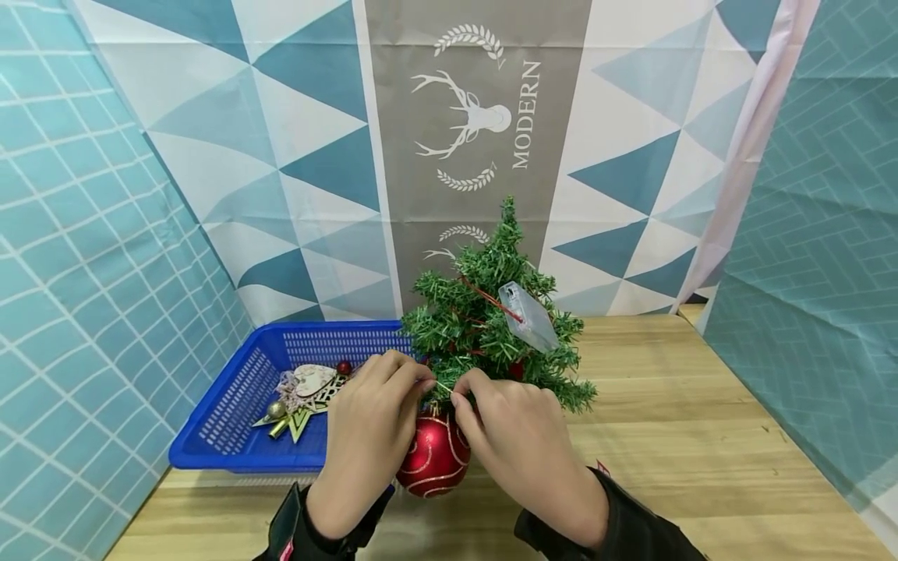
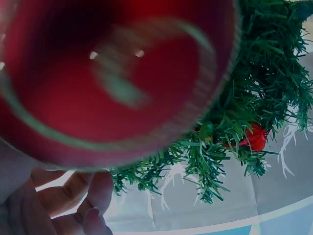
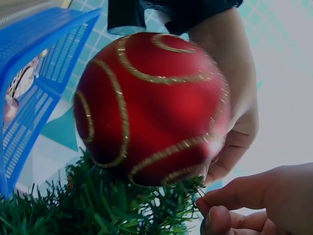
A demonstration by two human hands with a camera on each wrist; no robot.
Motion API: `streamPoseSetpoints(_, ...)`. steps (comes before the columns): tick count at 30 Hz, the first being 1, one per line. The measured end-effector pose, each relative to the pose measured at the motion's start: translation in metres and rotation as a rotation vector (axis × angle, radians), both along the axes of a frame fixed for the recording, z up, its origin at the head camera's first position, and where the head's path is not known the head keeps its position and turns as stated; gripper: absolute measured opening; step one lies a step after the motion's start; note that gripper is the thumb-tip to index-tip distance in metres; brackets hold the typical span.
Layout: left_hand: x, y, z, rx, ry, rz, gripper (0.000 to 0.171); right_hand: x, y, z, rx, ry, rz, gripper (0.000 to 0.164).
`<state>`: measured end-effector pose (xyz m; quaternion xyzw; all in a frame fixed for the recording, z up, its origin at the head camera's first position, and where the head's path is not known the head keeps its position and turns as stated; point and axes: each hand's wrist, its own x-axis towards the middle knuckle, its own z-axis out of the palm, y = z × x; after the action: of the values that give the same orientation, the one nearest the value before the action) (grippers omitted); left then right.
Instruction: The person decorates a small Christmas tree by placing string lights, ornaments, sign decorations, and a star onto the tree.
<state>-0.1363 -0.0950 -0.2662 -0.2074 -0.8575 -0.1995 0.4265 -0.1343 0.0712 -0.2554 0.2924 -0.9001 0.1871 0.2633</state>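
A red Christmas bauble (image 1: 435,456) with gold glitter swirls hangs between my hands, in front of a small green artificial Christmas tree (image 1: 477,335). Its thin string (image 1: 443,386) stretches between my fingertips above it. My left hand (image 1: 375,428) pinches one end of the string, left of the bauble. On the other side my right hand (image 1: 519,440) pinches the string between thumb and forefinger, seen again as the right hand (image 3: 244,200) in the right wrist view. The bauble (image 2: 117,78) fills much of the left wrist view and hides part of the left hand.
A blue plastic basket (image 1: 210,436) stands left of the tree, holding a gold star (image 1: 300,423), a white heart-shaped piece (image 1: 313,379) and small balls. A clear plastic box (image 1: 529,318) on a red cord sits on the tree. Patterned curtains surround the wooden table (image 1: 673,436).
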Motion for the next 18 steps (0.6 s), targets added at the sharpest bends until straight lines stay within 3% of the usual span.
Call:
streamPoseSetpoints(7,-0.009,0.003,0.003,-0.081,-0.011,0.021,0.005,-0.004,-0.002,-0.004,0.033,0.083,-0.086,0.007)
streamPoseSetpoints(13,-0.012,-0.003,0.006,-0.189,-0.027,0.026,0.005,-0.008,-0.004,-0.008,0.065,0.131,-0.109,0.01)
streamPoseSetpoints(18,-0.015,-0.008,0.003,-0.239,-0.058,-0.052,0.007,-0.008,-0.004,-0.012,0.104,0.135,-0.116,0.013)
